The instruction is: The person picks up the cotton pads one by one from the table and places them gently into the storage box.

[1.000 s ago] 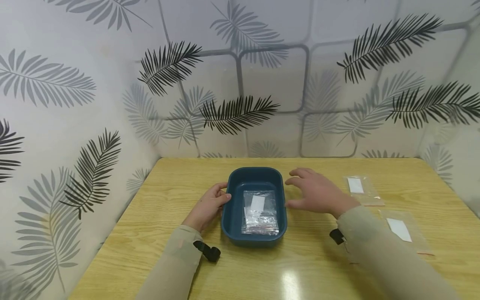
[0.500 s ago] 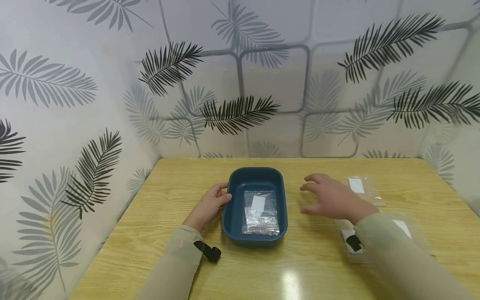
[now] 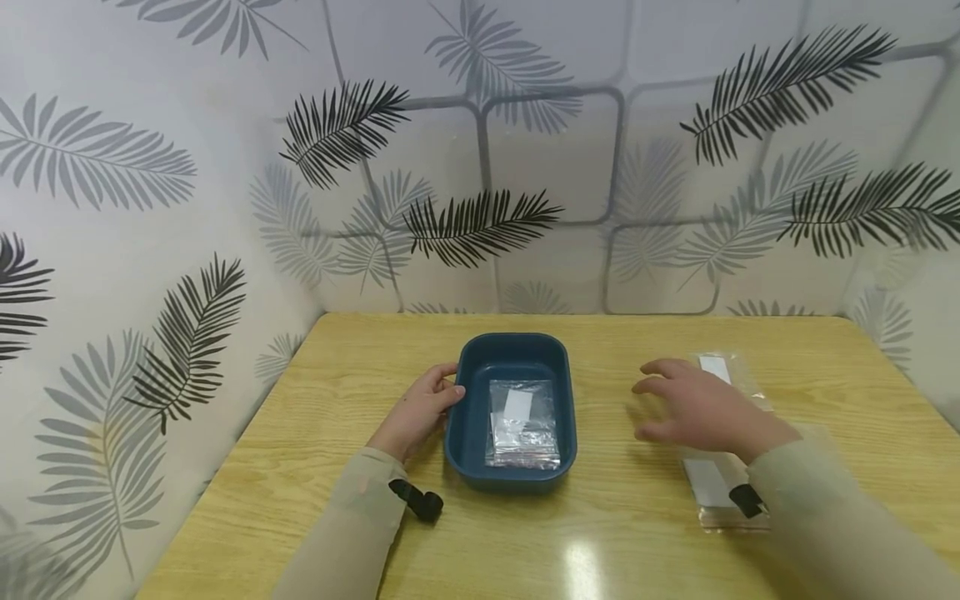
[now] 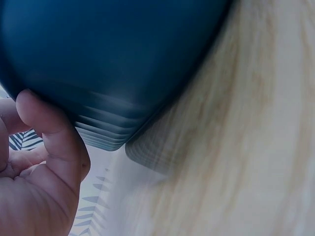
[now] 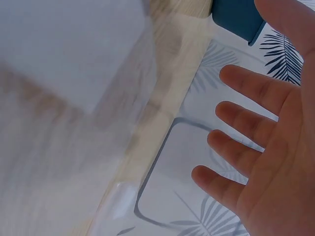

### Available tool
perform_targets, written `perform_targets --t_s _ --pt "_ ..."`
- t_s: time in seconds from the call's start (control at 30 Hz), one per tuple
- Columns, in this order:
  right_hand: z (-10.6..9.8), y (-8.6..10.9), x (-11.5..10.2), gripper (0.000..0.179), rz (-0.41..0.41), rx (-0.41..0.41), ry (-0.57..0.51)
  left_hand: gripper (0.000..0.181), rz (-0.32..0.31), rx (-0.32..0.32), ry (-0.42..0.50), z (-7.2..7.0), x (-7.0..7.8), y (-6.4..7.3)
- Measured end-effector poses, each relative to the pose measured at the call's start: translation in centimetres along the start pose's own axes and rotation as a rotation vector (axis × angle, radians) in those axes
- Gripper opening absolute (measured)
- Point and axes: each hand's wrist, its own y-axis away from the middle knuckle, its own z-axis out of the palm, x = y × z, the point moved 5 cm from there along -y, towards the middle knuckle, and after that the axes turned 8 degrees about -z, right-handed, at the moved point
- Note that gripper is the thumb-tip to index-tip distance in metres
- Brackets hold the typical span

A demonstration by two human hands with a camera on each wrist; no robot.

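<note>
A dark blue plastic bin [image 3: 467, 433] stands on the wooden table, with clear zip bags [image 3: 542, 408] holding white paper lying inside it. My left hand [image 3: 417, 415] holds the bin's left rim, thumb on the wall and fingers outside; the left wrist view shows the thumb [image 4: 54, 123] against the blue side. To the right of the bin, my right hand [image 3: 705, 408] hovers with fingers spread and nothing in them. Under and beside it lie more clear bags with white slips, one near bag [image 3: 708, 483] partly covered by the wrist and one far bag [image 3: 738, 371] behind the hand.
The table [image 3: 360, 358] ends at a wall [image 3: 547, 167] with a leaf pattern at the back. Black straps with small cameras sit on both wrists. A bright light reflection shows on the table's front part.
My right hand has moved away from the bin to the right, over the bags, fingers still spread. My left hand and the bin stay where they were.
</note>
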Motion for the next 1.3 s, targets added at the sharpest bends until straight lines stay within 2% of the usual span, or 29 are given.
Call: perform_targets --t_s 0.4,0.67,0.9,1.3 --pt "0.0 4.2 0.7 0.057 -0.049 0.003 0.026 0.046 -0.002 0.01 -0.013 -0.1 0.0 0.0" --pt "0.7 6.5 1.2 0.05 -0.041 -0.056 0.019 0.048 -0.003 0.005 0.001 -0.1 0.0 0.0" --pt "1.2 7.7 0.7 0.058 -0.04 -0.095 0.015 0.049 0.003 -0.002 -0.002 -0.1 0.1 0.1" --pt "1.5 8.4 0.5 0.061 -0.033 -0.074 -0.013 0.049 0.005 0.006 -0.005 -0.1 0.1 0.2"
